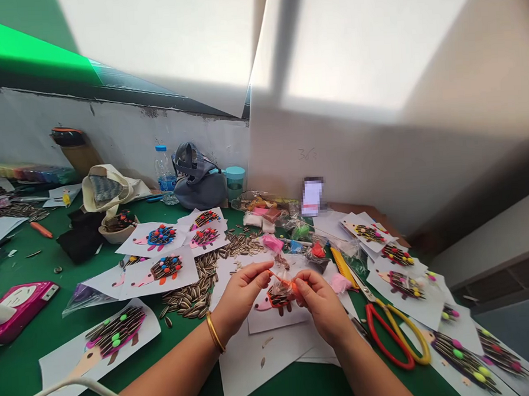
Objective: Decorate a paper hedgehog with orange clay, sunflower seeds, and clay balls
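Above a hedgehog picture [264,325] on white paper, both hands are raised close together. Orange modelling clay [283,281] in a clear wrapper stretches between them. The fingertips of my left hand [240,294], which has a gold bangle [215,332] on its wrist, pinch one thin end of the clay. My right hand [323,307] grips the wrapped lump with thumb and forefinger. The hedgehog below has a pink snout and sunflower-seed spines, partly hidden by the hands. A loose seed [262,362] lies on the paper nearer to me.
Sunflower seeds [192,293] are heaped left of the paper. Scissors with red and yellow handles [389,333] and a yellow cutter [342,267] lie to the right. Finished hedgehog sheets [164,268] flank both sides. Clay packets [273,243], a phone [312,196] and a bottle [166,176] stand behind.
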A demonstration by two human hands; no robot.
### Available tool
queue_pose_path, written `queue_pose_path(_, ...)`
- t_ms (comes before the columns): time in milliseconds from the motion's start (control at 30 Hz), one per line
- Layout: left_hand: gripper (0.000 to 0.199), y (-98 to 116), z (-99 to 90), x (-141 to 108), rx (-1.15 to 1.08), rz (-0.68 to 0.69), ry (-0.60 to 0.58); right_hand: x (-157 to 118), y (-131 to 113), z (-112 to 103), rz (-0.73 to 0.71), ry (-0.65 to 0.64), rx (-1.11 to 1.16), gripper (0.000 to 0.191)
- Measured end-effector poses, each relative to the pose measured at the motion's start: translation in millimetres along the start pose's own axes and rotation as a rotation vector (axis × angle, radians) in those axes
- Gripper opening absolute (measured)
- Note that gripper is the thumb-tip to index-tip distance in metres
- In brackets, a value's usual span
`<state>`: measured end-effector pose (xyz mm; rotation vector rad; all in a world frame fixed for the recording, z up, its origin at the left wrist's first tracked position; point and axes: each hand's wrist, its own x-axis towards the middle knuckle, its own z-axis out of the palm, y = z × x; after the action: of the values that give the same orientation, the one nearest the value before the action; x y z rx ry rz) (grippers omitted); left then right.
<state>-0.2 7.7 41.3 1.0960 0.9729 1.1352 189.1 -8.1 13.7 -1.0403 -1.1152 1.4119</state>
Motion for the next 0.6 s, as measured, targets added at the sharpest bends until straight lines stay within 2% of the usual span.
queue_pose_path(133, 0.030, -2, -0.4, 2, -0.035, -0.042, 0.042, -1, -2, -1, -0.003, -0.015, 0.002, 0.026)
queue_pose_path(300, 0.045, -2, 1.4, 3, -0.215, -0.086, 0.069, -3, -7, 3, 0.014, -0.124, 0.062, 0.029)
queue_pose_path(400, 0.043, -4, -0.2, 4, -0.211, -0.108, 0.100, -3, -8, 3, 0.023, -0.140, 0.083, 0.033)
queue_pose_path(500, 0.037, -5, -3.6, 5, -0.134, -0.109, 0.146, 1, -9, -5, -0.006, -0.020, 0.016, 0.038)
queue_pose_path(600, 0.035, -6, -4.9, 4, -0.127, -0.078, 0.159, 8, -12, -21, -0.168, 0.224, -0.306, 0.037)
